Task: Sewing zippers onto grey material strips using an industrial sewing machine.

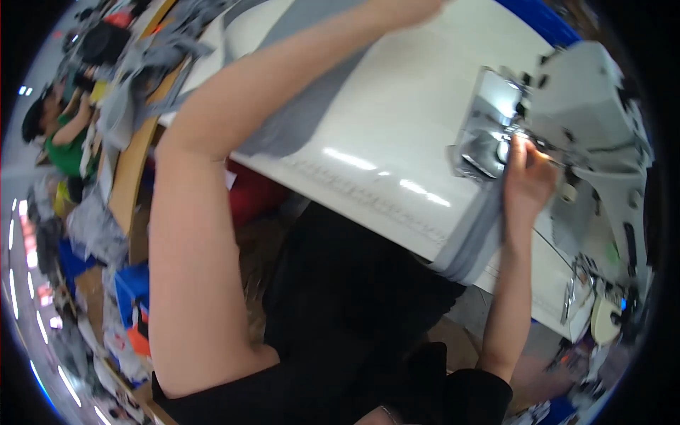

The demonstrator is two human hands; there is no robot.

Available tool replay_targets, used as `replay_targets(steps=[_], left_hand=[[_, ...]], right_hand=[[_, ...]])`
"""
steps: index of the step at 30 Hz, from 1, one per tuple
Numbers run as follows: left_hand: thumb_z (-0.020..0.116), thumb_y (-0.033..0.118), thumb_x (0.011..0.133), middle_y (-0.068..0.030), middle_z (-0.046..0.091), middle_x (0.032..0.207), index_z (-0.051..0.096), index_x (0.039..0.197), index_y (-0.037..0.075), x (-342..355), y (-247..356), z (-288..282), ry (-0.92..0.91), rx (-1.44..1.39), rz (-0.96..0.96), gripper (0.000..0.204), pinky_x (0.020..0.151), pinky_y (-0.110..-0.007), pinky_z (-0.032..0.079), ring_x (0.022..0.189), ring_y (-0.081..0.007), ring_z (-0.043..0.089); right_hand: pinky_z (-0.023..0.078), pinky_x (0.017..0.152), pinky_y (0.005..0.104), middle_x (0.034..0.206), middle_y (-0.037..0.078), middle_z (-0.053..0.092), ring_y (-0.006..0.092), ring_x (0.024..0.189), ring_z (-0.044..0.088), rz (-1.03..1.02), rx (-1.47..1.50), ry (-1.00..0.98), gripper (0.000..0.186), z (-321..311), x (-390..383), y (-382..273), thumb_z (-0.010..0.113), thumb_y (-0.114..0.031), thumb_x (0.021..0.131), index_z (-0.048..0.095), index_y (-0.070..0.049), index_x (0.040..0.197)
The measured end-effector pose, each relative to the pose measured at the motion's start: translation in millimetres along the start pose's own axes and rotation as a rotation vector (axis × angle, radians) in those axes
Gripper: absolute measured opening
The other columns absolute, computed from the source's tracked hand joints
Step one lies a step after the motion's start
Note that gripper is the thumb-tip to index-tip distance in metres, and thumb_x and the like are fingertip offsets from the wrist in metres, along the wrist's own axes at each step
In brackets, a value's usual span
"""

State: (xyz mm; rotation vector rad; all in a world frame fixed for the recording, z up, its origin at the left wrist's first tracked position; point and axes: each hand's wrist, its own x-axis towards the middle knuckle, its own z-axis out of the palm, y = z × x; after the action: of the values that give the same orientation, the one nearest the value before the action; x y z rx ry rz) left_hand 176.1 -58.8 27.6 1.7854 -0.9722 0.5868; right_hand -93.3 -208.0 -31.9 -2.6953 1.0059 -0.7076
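My left arm stretches across the white table to the top edge of the view. There my left hand is partly cut off, and its fingers do not show clearly. Below that forearm lies a large piece of grey cloth. My right hand is at the needle area of a white sewing machine, thumb and forefinger closed together by the shiny metal plate. What they pinch is lost in glare and blur. Beside that wrist, a folded grey fabric strip runs down over the table's front edge.
The white sewing table has a front edge close to my lap. Grey garments pile on a wooden bench at the left, where a person in green works. Blue crates and bagged goods stand lower left. A thread stand is at right.
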Motion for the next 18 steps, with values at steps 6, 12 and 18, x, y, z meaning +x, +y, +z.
replay_targets(steps=[6, 12, 18], left_hand=[[0.071, 0.011, 0.098, -0.0108, 0.075, 0.116, 0.069, 0.130, 0.006, -76, -61, -316, 0.298, 0.360, -0.357, 0.032, 0.090, -0.028, 0.053, 0.103, -0.0156, 0.069], [0.079, 0.021, 0.093, -0.0001, 0.064, 0.083, 0.071, 0.099, 0.000, -239, -20, -429, 0.667, 0.625, -0.528, 0.023, 0.070, -0.025, 0.047, 0.074, -0.0081, 0.055], [0.079, 0.032, 0.094, -0.0050, 0.070, 0.092, 0.069, 0.105, 0.006, -389, 19, -328, 0.587, -0.004, -1.547, 0.030, 0.071, -0.032, 0.059, 0.079, -0.0159, 0.068]], right_hand=[[0.051, 0.093, 0.0466, 0.101, 0.025, 0.073, 0.0401, 0.101, 0.069, -0.073, 0.169, -0.087, 0.043, 9, 8, 11, 0.065, -0.042, 0.101, 0.077, -0.003, 0.114], [0.048, 0.104, 0.0430, 0.122, 0.024, 0.068, 0.0372, 0.115, 0.064, -0.310, 0.272, -0.253, 0.031, -91, -38, 1, 0.063, -0.024, 0.103, 0.070, 0.003, 0.119], [0.055, 0.077, 0.0420, 0.102, 0.024, 0.074, 0.0355, 0.091, 0.067, -0.514, 1.523, -0.896, 0.014, -172, -115, -128, 0.068, -0.014, 0.100, 0.068, 0.000, 0.103]])
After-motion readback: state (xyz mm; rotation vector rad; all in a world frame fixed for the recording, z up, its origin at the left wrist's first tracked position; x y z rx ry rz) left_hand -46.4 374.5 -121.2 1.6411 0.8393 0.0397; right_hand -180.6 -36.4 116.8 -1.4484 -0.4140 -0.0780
